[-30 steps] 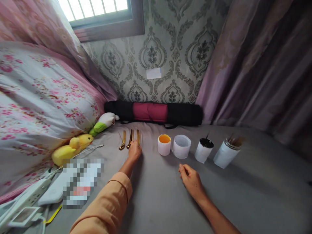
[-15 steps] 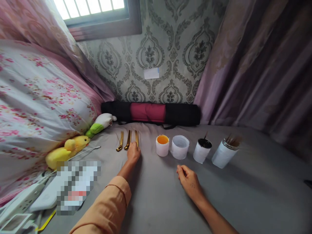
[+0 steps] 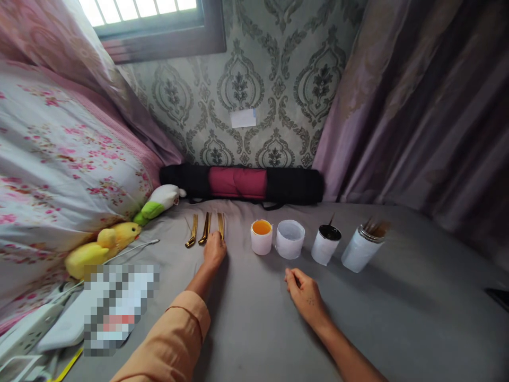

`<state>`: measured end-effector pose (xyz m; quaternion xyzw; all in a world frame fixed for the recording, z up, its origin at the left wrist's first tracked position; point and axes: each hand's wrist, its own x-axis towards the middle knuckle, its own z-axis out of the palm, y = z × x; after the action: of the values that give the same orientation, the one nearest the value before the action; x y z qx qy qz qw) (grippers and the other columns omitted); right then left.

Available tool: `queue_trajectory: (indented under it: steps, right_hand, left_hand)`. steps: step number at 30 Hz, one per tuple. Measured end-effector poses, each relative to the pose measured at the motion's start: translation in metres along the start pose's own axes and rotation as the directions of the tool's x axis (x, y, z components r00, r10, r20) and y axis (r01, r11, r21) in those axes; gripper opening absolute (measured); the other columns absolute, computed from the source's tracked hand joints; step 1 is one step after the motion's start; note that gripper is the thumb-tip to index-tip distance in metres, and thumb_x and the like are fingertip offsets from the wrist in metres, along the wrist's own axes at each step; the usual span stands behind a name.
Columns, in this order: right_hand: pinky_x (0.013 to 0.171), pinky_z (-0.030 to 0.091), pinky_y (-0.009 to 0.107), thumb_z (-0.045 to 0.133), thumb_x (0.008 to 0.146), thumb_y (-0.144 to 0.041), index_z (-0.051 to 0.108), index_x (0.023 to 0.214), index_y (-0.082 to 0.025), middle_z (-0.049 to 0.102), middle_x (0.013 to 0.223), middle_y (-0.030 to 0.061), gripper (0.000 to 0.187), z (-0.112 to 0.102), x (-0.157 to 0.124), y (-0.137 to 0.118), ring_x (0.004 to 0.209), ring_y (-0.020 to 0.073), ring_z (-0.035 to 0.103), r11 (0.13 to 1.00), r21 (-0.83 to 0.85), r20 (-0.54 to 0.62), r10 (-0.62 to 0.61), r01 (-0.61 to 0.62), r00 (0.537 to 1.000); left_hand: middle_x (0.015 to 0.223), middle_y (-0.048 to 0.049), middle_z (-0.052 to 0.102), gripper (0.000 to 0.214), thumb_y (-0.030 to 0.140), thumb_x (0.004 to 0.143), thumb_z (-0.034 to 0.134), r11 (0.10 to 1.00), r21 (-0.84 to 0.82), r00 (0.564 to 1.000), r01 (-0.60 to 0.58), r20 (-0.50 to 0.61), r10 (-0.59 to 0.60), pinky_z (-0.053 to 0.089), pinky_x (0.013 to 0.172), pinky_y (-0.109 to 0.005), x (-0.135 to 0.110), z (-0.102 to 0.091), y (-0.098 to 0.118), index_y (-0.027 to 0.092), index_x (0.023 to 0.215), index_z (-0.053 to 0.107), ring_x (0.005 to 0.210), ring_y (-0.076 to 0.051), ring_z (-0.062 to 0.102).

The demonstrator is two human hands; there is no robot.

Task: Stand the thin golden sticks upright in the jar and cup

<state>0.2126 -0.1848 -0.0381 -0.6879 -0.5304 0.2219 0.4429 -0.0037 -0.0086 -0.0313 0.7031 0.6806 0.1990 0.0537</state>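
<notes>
My left hand [image 3: 214,250] is closed at the near end of the rightmost bundle of slim gold-coloured pieces [image 3: 221,222]; its fingertips are partly hidden. Just left of it lie a middle gold bundle [image 3: 205,228] and a left gold bundle [image 3: 192,231], both with shiny, wider near ends; they look like stacked cutlery. My right hand [image 3: 304,291] rests low over the grey sheet, fingers curled and pinched together; whether anything is between them I cannot make out. Nearest to it stand a white-wrapped cup of orange-yellow contents [image 3: 261,239] and a wider whitish cup [image 3: 290,241].
To the right stand a white-wrapped can with a black top [image 3: 326,245] and a tilted-looking jar of brushes [image 3: 362,249]. A black and maroon rolled bag [image 3: 240,183] lies against the wall. Plush toys [image 3: 107,244], a cable and a power strip [image 3: 27,329] lie left.
The whole view has shifted slightly, with everything a little further left in the picture. Both hands keep nearly the same place and pose relative to the things.
</notes>
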Motion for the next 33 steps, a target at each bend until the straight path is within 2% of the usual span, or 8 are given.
queue_trajectory:
  steps: [4,10,18,33]
  right_hand:
    - [0.047,0.030,0.020,0.037,0.082,-0.044,0.053,0.063,-0.016,0.050,0.052,-0.0010,0.037,0.000,0.000,0.000,0.047,0.0094,0.041,1.000,0.002,-0.012,-0.008,0.008,1.000]
    - [0.046,0.030,0.019,0.037,0.081,-0.043,0.053,0.062,-0.016,0.049,0.051,-0.0014,0.036,-0.001,-0.001,-0.002,0.046,0.0090,0.040,1.000,0.010,-0.020,-0.014,0.014,1.000]
    - [0.048,0.030,0.020,0.036,0.082,-0.045,0.050,0.061,-0.017,0.046,0.050,-0.0014,0.037,0.000,-0.001,0.000,0.048,0.0102,0.040,1.000,0.013,-0.020,-0.017,0.017,1.000]
    - [0.046,0.028,0.020,0.037,0.082,-0.045,0.052,0.060,-0.017,0.045,0.048,-0.0028,0.039,0.001,-0.001,0.001,0.046,0.0092,0.038,0.999,0.004,-0.049,-0.045,0.045,0.998]
  left_hand:
    - [0.093,-0.0112,0.056,0.023,0.016,0.076,0.042,1.000,-0.008,1.000,-0.012,-0.008,0.012,0.042,0.078,-0.029,0.003,0.002,-0.005,0.014,0.095,0.055,0.093,-0.021,0.053]
    - [0.096,-0.0120,0.053,0.024,0.018,0.076,0.043,1.000,-0.005,1.000,-0.009,-0.007,0.009,0.042,0.076,-0.028,0.004,0.002,-0.007,0.013,0.096,0.056,0.091,-0.020,0.054]
    - [0.096,-0.0103,0.054,0.021,0.019,0.076,0.043,1.000,0.019,1.000,-0.003,0.015,0.003,0.042,0.075,-0.027,0.002,-0.003,-0.003,0.016,0.091,0.058,0.089,-0.019,0.055]
    - [0.098,-0.0133,0.055,0.023,0.021,0.077,0.041,0.997,0.075,0.999,0.017,0.035,-0.019,0.043,0.072,-0.030,-0.005,-0.014,0.008,0.015,0.088,0.061,0.088,-0.023,0.057]
